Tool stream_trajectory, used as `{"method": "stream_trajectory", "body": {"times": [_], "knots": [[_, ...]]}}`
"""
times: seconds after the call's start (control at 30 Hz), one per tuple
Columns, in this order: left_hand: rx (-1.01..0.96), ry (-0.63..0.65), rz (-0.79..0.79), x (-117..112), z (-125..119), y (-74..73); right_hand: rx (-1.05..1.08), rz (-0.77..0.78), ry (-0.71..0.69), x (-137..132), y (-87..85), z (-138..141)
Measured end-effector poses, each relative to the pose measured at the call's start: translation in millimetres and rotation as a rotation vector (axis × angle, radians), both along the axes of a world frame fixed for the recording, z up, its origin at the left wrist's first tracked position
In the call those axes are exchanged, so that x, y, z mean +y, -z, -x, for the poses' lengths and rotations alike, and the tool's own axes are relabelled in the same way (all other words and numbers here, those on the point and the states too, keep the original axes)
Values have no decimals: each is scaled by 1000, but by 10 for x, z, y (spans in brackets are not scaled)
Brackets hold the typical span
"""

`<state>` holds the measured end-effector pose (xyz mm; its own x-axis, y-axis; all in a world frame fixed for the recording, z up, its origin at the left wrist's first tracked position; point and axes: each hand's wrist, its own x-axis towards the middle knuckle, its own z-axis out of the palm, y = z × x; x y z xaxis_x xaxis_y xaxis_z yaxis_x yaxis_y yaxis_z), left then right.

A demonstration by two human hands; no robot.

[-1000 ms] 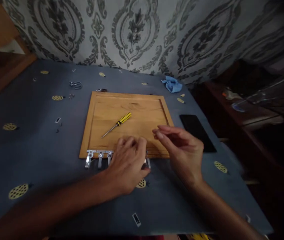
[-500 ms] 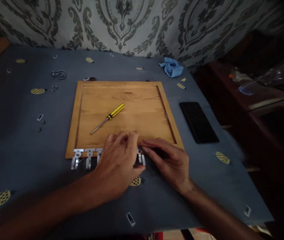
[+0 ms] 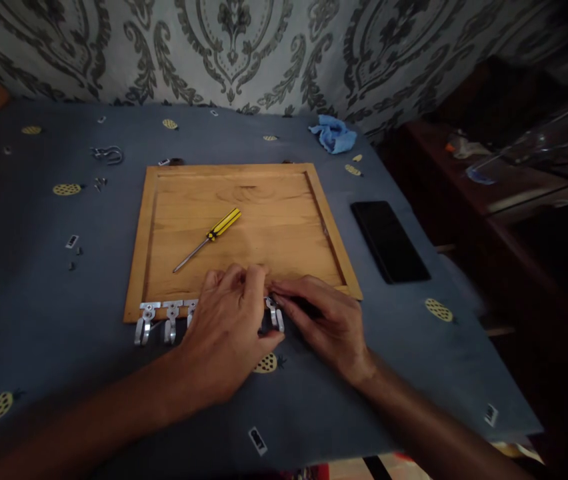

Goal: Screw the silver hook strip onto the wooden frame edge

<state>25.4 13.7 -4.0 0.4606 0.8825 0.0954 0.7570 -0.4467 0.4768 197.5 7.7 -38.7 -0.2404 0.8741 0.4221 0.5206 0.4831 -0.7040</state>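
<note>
Evidently the work sits under the left hand (image 3: 227, 327), which is laid over the middle of a metal hook rail (image 3: 171, 312); whether it grips the rail or only presses it, I cannot tell. The rail lies along the near edge of a wooden panel (image 3: 244, 193), with 2 hooks in clear view left of that hand and 1 just right of its forefinger. Against that right-hand part, the right hand (image 3: 329, 320) has its thumb and forefinger drawn narrow; what is between them, if anything, is too small and dark to tell.

For this step, the left palm should bear down evenly, so that the rail does not skew along the edge, and its fingers are best clear of the right hand's fingertips. A light, upright pinch would likely suit such fine work.

Beyond the left hand's knuckles, a yellow screwdriver (image 3: 213, 235) lies on the panel. Well left of that hand, 2 small screws (image 3: 79, 251) rest on the bench (image 3: 189, 440); right of the right hand is a phone (image 3: 390, 241).
</note>
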Motion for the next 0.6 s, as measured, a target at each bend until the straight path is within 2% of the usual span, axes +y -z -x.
{"method": "stream_trajectory", "body": {"times": [0.27, 0.6], "knots": [[17, -11, -9, 1, -7, -2, -107, -124, -30, -2, -7, 7], [18, -11, -21, 3, -5, 17, -214, -159, -70, -11, -13, -20]]}}
